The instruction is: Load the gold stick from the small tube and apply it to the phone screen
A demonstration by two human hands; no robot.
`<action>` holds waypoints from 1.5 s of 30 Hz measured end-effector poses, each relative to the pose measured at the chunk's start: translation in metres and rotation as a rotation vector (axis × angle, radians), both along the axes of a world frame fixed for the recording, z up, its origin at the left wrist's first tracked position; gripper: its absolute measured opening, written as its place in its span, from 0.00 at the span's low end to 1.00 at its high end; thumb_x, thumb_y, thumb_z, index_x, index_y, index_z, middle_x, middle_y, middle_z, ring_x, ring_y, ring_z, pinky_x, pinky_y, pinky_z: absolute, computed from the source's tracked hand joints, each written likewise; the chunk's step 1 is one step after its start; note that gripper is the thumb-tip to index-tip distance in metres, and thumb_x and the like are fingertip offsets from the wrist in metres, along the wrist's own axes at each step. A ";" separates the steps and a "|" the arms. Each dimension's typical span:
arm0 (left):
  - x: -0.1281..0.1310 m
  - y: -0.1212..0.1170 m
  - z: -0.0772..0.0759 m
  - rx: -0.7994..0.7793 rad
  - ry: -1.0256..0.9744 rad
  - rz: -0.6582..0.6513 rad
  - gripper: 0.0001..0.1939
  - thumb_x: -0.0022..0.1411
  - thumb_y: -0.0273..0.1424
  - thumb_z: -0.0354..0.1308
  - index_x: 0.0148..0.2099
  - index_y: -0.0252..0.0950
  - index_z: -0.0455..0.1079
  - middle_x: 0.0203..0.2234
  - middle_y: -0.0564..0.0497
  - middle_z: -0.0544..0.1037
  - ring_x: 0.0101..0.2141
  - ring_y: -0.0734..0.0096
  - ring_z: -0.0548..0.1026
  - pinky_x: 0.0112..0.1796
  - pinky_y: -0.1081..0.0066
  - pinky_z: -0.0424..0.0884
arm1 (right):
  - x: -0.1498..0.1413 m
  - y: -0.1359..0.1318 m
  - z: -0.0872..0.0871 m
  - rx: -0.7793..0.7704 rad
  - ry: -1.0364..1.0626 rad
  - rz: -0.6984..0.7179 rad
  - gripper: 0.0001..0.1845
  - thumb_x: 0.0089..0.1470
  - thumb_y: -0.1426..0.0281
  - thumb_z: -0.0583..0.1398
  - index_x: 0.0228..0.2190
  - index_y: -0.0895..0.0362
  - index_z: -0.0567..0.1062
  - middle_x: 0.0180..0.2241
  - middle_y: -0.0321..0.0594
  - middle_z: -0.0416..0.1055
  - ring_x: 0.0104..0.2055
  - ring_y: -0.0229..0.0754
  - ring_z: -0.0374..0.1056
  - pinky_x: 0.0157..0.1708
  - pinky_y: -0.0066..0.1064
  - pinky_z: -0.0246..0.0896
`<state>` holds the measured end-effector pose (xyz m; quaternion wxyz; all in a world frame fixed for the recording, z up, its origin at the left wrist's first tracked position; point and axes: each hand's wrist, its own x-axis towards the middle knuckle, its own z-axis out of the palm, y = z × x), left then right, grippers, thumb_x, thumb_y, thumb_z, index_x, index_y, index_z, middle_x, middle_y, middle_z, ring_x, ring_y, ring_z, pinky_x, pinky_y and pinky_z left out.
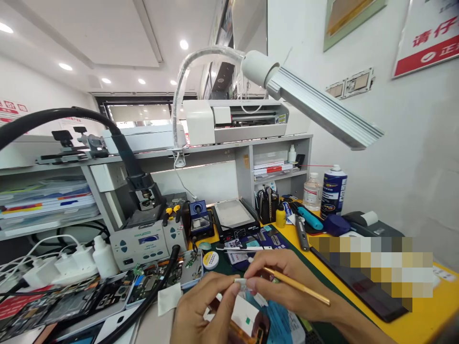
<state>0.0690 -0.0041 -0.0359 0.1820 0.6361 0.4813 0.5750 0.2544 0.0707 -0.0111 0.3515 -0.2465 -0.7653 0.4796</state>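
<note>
My left hand (201, 310) pinches a small pale part (241, 284) between thumb and fingertips, low in the middle of the view. My right hand (287, 282) meets it from the right, its fingertips touching the same part. A thin gold-coloured tool (297, 285) lies gripped in my right hand and points off to the right. Under both hands lie a white card with a green mark (247, 317) and blue film on a dark green mat (222, 263).
An opened phone (172, 277) and circuit boards lie at left by a soldering station (143, 241) with a black hose. A heating plate (234, 217), tweezers holder (267, 203), spray can (333, 191), bottle and a dark tablet (366, 286) stand around. A desk lamp (315, 107) hangs overhead.
</note>
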 end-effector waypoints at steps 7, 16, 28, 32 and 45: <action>0.011 0.013 0.016 -0.346 0.506 0.087 0.17 0.64 0.39 0.52 0.51 0.40 0.72 0.45 0.45 0.78 0.38 0.62 0.77 0.36 0.66 0.76 | 0.017 0.022 -0.002 -0.049 0.237 -0.214 0.10 0.57 0.64 0.64 0.35 0.58 0.77 0.25 0.37 0.76 0.24 0.38 0.70 0.26 0.28 0.66; 0.042 0.031 0.017 -0.384 0.843 0.061 0.16 0.58 0.29 0.53 0.44 0.42 0.78 0.38 0.42 0.80 0.41 0.46 0.76 0.42 0.55 0.67 | 0.024 0.043 -0.001 -0.188 0.441 -0.359 0.12 0.52 0.66 0.67 0.37 0.60 0.76 0.25 0.34 0.75 0.25 0.38 0.72 0.25 0.29 0.68; 0.009 0.037 0.026 -0.421 0.608 0.072 0.23 0.65 0.46 0.46 0.26 0.38 0.71 0.20 0.50 0.74 0.24 0.64 0.74 0.25 0.72 0.60 | 0.024 0.040 -0.003 -0.323 0.521 -0.265 0.18 0.45 0.67 0.72 0.37 0.60 0.77 0.26 0.33 0.73 0.28 0.38 0.72 0.24 0.27 0.64; 0.014 0.039 0.031 -0.431 0.589 0.016 0.21 0.62 0.45 0.50 0.24 0.39 0.71 0.19 0.51 0.75 0.23 0.66 0.74 0.24 0.74 0.59 | 0.023 0.040 -0.005 -0.321 0.502 -0.246 0.16 0.45 0.69 0.72 0.37 0.60 0.77 0.25 0.33 0.73 0.27 0.36 0.69 0.25 0.27 0.63; 0.018 0.037 0.027 -0.643 0.448 -0.274 0.24 0.65 0.50 0.48 0.25 0.39 0.63 0.18 0.53 0.73 0.20 0.66 0.77 0.21 0.74 0.64 | 0.022 0.043 -0.008 -0.297 0.433 -0.253 0.15 0.45 0.70 0.70 0.37 0.59 0.79 0.27 0.36 0.75 0.28 0.38 0.67 0.26 0.28 0.63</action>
